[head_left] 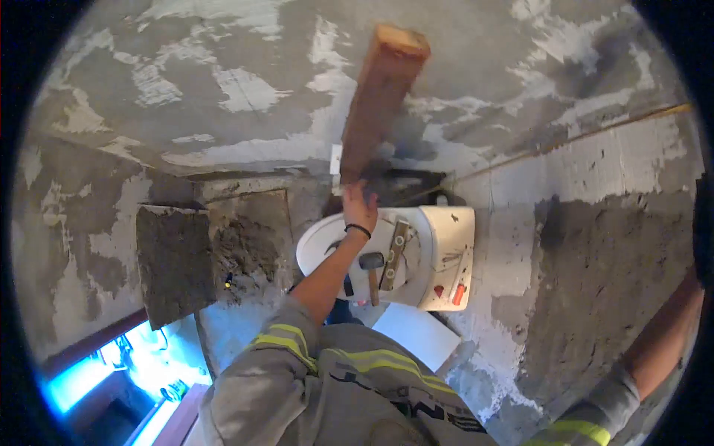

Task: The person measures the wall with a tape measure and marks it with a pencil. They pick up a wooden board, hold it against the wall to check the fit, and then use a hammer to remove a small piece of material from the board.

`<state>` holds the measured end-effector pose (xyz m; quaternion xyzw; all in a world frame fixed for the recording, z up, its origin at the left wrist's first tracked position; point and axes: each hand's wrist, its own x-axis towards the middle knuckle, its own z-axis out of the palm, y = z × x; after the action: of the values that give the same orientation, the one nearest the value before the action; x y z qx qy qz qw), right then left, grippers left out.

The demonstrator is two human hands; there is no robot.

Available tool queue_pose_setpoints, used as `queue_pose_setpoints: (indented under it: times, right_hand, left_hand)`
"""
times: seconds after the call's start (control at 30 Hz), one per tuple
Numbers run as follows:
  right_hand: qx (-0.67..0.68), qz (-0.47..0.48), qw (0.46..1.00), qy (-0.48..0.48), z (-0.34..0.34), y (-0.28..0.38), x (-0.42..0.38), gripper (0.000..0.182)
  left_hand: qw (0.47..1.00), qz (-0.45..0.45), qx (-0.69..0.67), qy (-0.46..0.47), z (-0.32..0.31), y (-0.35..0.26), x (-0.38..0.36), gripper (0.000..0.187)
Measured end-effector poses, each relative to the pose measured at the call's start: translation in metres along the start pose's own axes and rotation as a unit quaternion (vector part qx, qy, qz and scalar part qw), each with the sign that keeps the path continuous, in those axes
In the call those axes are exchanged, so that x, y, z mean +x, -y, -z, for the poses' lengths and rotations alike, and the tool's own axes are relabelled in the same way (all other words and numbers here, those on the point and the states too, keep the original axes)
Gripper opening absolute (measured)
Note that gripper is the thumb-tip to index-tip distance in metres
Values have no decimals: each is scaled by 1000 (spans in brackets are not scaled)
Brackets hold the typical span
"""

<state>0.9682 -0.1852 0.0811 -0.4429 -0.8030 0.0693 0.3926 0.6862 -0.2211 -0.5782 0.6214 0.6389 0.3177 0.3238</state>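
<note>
A big grey, patchy plaster wall (pixel 223 89) fills the view. A white round toilet (pixel 405 256) stands below it. A long brown wooden board (pixel 379 97) leans up against the wall. The left hand (pixel 359 208) grips its bottom end. A small hammer (pixel 371 273) lies on the toilet. The right hand is out of sight.

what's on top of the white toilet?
On the toilet lie a hammer, a metal level and a small orange item. The left hand holds a wooden plank above it. The forearm covers part of the bowl.
</note>
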Motion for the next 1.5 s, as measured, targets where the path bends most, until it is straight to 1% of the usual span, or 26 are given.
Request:
queue_pose_setpoints:
  times: [0.03, 0.07, 0.1, 0.13, 0.17, 0.2, 0.23, 0.27, 0.33, 0.4, 0.43, 0.47, 0.5, 0.53, 0.57, 0.6, 0.7, 0.8, 0.83, 0.9, 1.03, 1.1, 1.17, 1.3, 1.37, 1.5]
  right_hand:
    - [-77, 10, 997, -17, 14, -5, 4, 19]
    - [-80, 20, 996, -20, 31, -30, 3, 19]
    - [-132, -26, 991, 2, 43, -73, -1, 28]
    - [-121, -65, 990, -15, 18, -58, -3, 32]
    - [-109, -104, 988, -34, -8, -43, -4, 35]
    - [-95, -142, 984, -54, -35, -26, -6, 38]
    - [-14, -202, 976, -83, -44, -30, -4, 40]
    - [24, -208, 975, -74, -47, -34, -1, 36]
    - [100, -221, 968, -59, -53, -41, 6, 32]
    - [75, -175, 981, -35, -54, -43, 21, 34]
    - [63, -158, 978, -124, -92, -10, 24, 29]
    - [67, -161, 977, -125, -94, -6, 29, 29]
    - [-39, -46, 995, -74, -93, -4, 37, 30]
    - [-94, 10, 995, -44, -95, 10, 49, 31]
    - [-145, 69, 987, -19, -97, 24, 61, 32]
    - [-162, 93, 982, -19, -100, 43, 75, 33]
    - [-169, 105, 979, -35, -114, 80, 99, 33]
    - [-177, 113, 977, -40, -127, 109, 117, 34]
    - [-178, 114, 976, -42, -132, 118, 123, 35]
    - [-180, 118, 976, -45, -141, 134, 133, 35]
    - [-184, 124, 974, -41, -159, 157, 152, 36]
    - [-187, 130, 973, -36, -170, 169, 165, 37]
    - [-187, 134, 973, -33, -181, 179, 176, 38]
    - [-189, 144, 971, -29, -196, 196, 193, 39]
    - [-188, 149, 970, -30, -207, 206, 206, 40]
    - [-180, 169, 969, -28, -223, 223, 232, 42]
  left_hand:
    - [987, 0, -53, -149, 21, -20, 14, 58]
    - [986, -5, -58, -158, 47, -39, 31, 58]
    - [974, -31, -36, -220, 74, -55, 52, 61]
    - [957, -56, -14, -283, 91, -64, 73, 64]
    - [953, -58, -18, -296, 93, -62, 92, 64]
    - [978, -85, -90, -165, 90, -53, 113, 67]
    - [981, -110, -156, -29, 99, -51, 129, 70]
    - [982, -106, -152, -38, 106, -45, 138, 70]
    - [977, -106, -162, 85, 117, -32, 133, 74]
    - [974, -107, -181, 85, 124, -1, 101, 74]
    - [967, -130, -202, 80, 132, 12, 90, 74]
    - [959, -158, -223, 75, 141, 24, 84, 74]
    - [958, -145, -232, 90, 148, 46, 69, 75]
    - [955, -132, -243, 104, 158, 67, 47, 77]
    - [954, -93, -260, 116, 179, 64, 22, 72]
    - [951, -55, -277, 128, 202, 60, 0, 66]
    - [985, -89, -132, 72, 196, 137, -28, 48]
    - [979, -7, -195, 60, 221, 130, -42, 37]
    - [980, 69, -149, 112, 253, 81, -45, 41]
    - [971, 143, -103, 159, 269, 53, -44, 46]
    - [980, 21, -166, 108, 248, 70, -38, 66]
    - [975, -12, -198, 96, 234, 83, -34, 72]
    - [980, -67, -177, 69, 224, 91, -30, 74]
    - [972, -85, -214, 52, 217, 79, -26, 74]
    - [982, -92, -145, 81, 207, 74, -15, 76]
    - [984, -97, -138, 62, 182, 55, -3, 75]
